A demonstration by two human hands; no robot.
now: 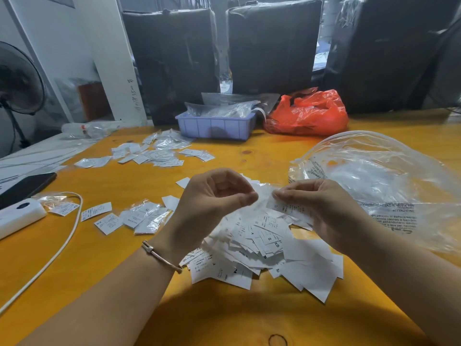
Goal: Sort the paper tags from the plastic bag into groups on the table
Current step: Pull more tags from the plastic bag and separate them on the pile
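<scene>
Both hands raised above the counter (129,248), close together but not touching: left hand (212,198) curled, thumb and fingertips pinched toward a blurred white tag; right hand (321,211) pinching a printed paper tag (287,208) by its upper edge. Directly beneath the hands, a loose heap of paper tags (262,248) with size letters showing. Just right of the right hand, a large clear plastic bag (379,181) lying crumpled with printed warning text. Left of the left hand, a small group of tags (134,217), some in clear sleeves; farther beyond it, another scattered group (152,152). Well beyond the hands, a pale blue tray (214,127) holding clear packets, beside a red plastic bag (308,113). Far left of the left hand, a dark phone (25,187), a white charger block (17,216) and a white cable (62,248). On the left wrist, a thin bracelet (162,257).
</scene>
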